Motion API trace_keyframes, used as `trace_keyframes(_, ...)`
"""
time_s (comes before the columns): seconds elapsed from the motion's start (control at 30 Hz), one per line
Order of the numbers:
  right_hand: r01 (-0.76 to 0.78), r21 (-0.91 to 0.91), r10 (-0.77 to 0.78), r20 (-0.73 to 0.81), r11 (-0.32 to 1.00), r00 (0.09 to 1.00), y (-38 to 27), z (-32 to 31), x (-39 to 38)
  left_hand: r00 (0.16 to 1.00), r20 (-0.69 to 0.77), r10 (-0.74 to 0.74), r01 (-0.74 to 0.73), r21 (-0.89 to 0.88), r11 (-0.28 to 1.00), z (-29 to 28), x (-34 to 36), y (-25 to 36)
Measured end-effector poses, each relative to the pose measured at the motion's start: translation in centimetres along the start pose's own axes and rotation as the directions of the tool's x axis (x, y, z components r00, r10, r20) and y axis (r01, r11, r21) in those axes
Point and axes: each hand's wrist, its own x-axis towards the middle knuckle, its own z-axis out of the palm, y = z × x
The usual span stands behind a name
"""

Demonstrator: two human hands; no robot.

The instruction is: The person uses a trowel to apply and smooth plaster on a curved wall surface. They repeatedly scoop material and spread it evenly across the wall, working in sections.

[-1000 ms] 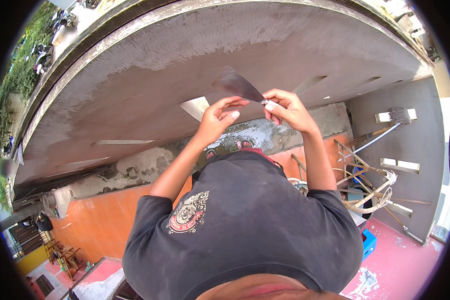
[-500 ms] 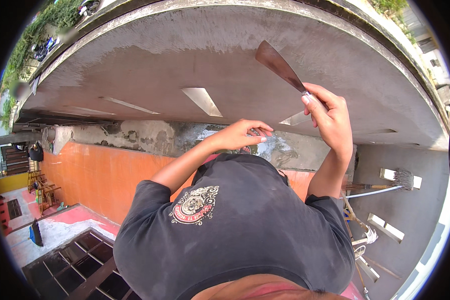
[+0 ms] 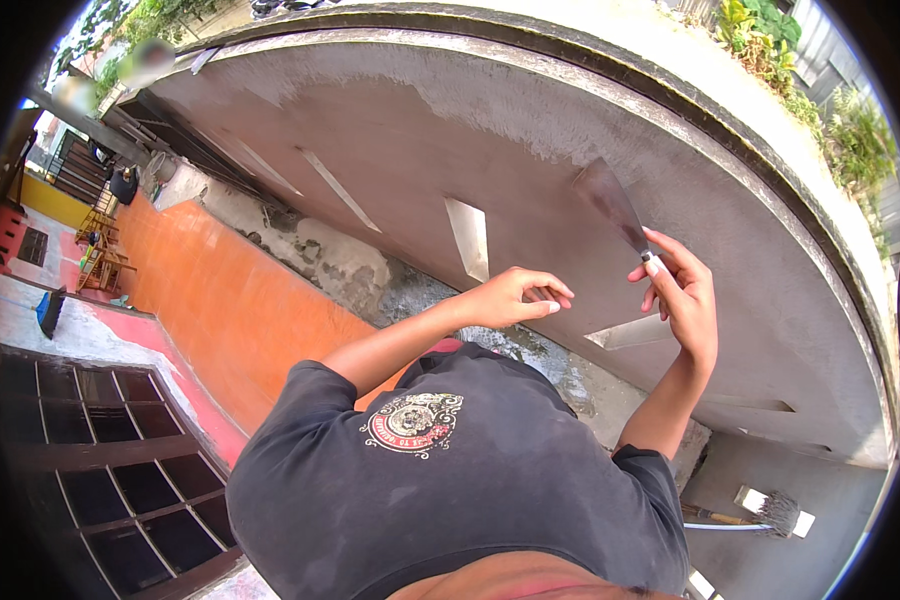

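A scraper (image 3: 612, 205) with a broad, dark brown blade tapering to a thin neck is in my right hand (image 3: 688, 305). My right thumb and fingers pinch it by the handle, which is mostly hidden. The blade points up and leftward in front of a grey-brown wall (image 3: 370, 130); whether it touches the wall I cannot tell. My left hand (image 3: 520, 297) hangs in front of my body, fingers loosely bent and thumb apart, with nothing in it. Along its top the wall has a paler, rough band above a smoother, darker area.
Slanted slots (image 3: 467, 238) pierce the wall. Below it runs a wet, stained concrete strip (image 3: 355, 270) beside an orange floor (image 3: 230, 290). A bristle broom (image 3: 778, 512) stands at the lower right. To the left are a dark-framed window (image 3: 120, 480), a blue broom (image 3: 50, 312) and wooden furniture (image 3: 102, 265).
My view has turned, so the wall now slants down to the right. The scraper and both hands appear lower and further right in view; the right hand still holds the scraper.
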Motion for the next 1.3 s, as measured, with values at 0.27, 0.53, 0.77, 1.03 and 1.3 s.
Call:
trace_keyframes(0.27, 0.250, -0.338, -0.228, 0.103, 0.907, 0.968, 1.8, 12.7, 7.7, 0.991, -0.059, -0.119, 0.120, 0.023, 0.992, 0.1, -2.1, 0.6)
trace_keyframes(0.53, 0.104, -0.189, -0.099, 0.035, 0.976, 0.994, -0.4, 5.8, 2.4, 0.983, -0.061, -0.171, 0.168, -0.052, 0.984, -1.6, -4.2, -1.4)
trace_keyframes(0.77, 0.027, -0.082, -0.016, 0.124, 0.996, 0.992, 2.8, 11.1, 3.8, 0.985, -0.171, 0.020, -0.064, -0.258, 0.964, -3.7, -2.5, -3.7)
trace_keyframes(1.03, -0.156, 0.392, 0.066, 0.231, 0.907, 0.971, 5.7, 18.5, 5.6, 0.917, -0.398, 0.006, -0.294, -0.668, 0.683, -10.5, -2.5, -2.1)
trace_keyframes(1.3, -0.375, 0.913, -0.159, 0.399, 0.163, 0.903, 7.7, 26.0, 8.9, 0.845, -0.534, -0.019, -0.392, -0.644, 0.657, -16.7, -1.7, -0.2)
